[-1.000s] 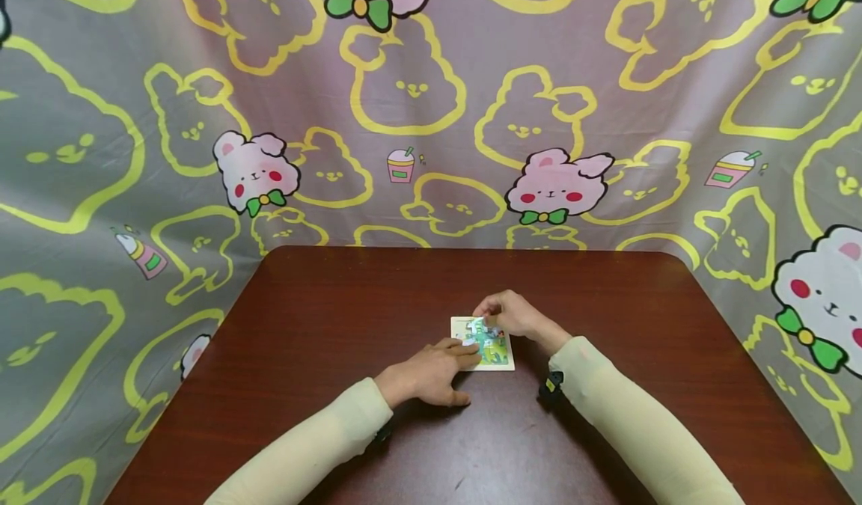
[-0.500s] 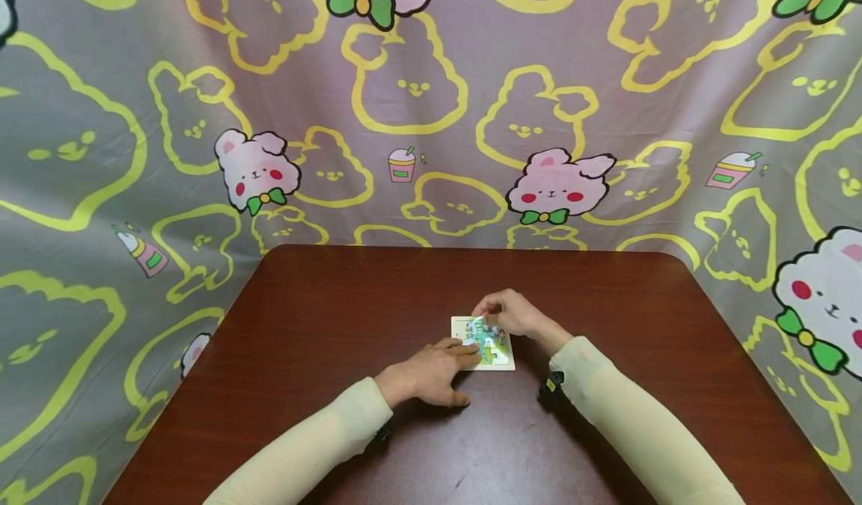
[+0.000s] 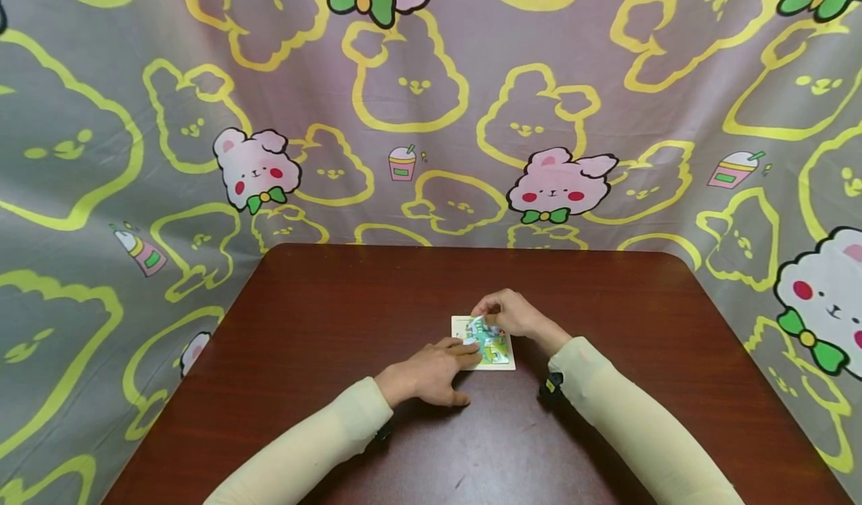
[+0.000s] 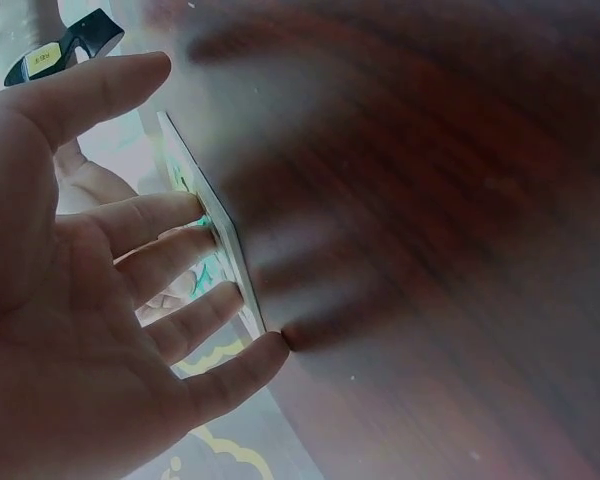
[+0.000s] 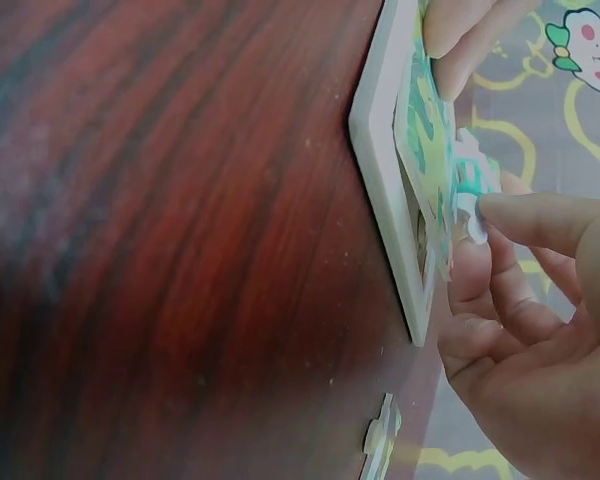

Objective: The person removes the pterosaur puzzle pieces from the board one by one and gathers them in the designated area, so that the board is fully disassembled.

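Pinched by the right hand (image 3: 509,313), a puzzle piece (image 5: 471,172) sits at the puzzle board (image 5: 387,200); likely light, stiff and best held by its edges. Extended fingers of the left hand (image 3: 434,371) rest on the board, which lies on the table (image 3: 350,303).

A grey fabric backdrop (image 3: 296,93) is hung across the upper frame and down both sides. Yellow outlines (image 3: 411,128), white animal heads (image 3: 560,182) with green bows (image 3: 545,217) and pink cups (image 3: 402,166) are printed on it. A reddish-brown worktop (image 3: 350,303) with rounded far corners is seen at lower centre; pale glare (image 3: 465,453) is noted near the bottom edge.
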Tool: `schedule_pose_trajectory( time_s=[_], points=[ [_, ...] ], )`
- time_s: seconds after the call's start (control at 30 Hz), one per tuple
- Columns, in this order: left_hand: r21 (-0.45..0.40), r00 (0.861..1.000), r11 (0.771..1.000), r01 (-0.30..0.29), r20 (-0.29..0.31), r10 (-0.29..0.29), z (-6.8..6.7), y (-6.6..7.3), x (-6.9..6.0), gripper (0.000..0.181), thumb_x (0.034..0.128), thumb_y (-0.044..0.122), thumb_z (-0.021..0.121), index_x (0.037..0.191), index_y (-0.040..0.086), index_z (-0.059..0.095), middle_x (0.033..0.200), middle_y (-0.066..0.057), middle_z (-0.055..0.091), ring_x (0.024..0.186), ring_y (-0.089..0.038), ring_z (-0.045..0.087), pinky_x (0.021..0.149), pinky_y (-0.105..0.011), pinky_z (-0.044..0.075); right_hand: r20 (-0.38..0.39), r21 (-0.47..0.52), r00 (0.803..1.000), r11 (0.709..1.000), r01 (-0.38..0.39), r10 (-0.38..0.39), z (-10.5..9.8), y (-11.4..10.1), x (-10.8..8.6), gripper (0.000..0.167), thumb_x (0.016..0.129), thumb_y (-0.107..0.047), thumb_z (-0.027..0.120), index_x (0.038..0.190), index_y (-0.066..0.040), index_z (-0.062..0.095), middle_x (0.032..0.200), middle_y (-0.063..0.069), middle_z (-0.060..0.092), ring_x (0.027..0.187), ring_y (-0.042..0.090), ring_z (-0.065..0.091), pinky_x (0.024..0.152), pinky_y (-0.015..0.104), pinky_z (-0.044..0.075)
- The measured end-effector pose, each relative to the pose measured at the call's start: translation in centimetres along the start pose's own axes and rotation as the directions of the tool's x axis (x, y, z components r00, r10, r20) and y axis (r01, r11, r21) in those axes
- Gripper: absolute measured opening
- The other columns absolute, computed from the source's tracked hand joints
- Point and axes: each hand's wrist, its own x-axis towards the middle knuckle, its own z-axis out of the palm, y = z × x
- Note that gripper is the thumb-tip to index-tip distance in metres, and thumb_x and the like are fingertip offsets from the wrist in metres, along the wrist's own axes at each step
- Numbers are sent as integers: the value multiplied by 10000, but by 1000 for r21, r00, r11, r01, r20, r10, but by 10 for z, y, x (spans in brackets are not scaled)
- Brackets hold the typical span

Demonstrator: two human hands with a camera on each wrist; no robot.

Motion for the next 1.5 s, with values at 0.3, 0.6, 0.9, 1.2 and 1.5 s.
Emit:
schedule_pose_trajectory(
  time_s=[0.3,0.6,0.9,1.2,1.5],
  points=[
    [-5,1000,1000,2,6,-2,0,0,1,740,857,488,714,1508,246,459,1615,86,360,1492,-262,336,1114,-509,426,0,-7,1000,1000,-3,3,1,2,0,194,917,-12,646,995,-135,774,967,44,763,753,121,619,637,275,504],
    [-3,1000,1000,-1,7,1,-2,1,0,741,857,483,715,1509,243,458,1616,81,358,1492,-264,336,1109,-502,434,-12,-24,1000,1000,17,-18,0,2,1,188,910,-12,648,993,-122,775,960,39,765,753,108,613,640,263,501],
    [3,1000,1000,7,20,-7,-1,1,0,750,860,491,712,1518,251,442,1623,86,342,1497,-253,325,1106,-516,433,-12,51,994,993,-109,110,-1,5,-2,127,934,-99,672,1000,-148,769,903,25,742,702,140,645,612,290,520],
    [2,1000,1000,10,27,-10,0,2,-1,755,864,495,707,1524,252,432,1628,90,332,1500,-250,318,1112,-508,429,3,99,991,986,-136,136,-1,5,-4,123,930,-71,657,987,-118,756,830,38,734,704,146,668,606,303,542],
    [-1,1000,1000,0,26,0,0,1,-1,754,869,492,705,1525,239,432,1631,81,325,1500,-257,318,1112,-508,431,4,91,997,993,-79,79,1,6,-4,138,920,-17,633,969,-102,731,833,62,698,660,152,608,562,286,500]
  ],
)
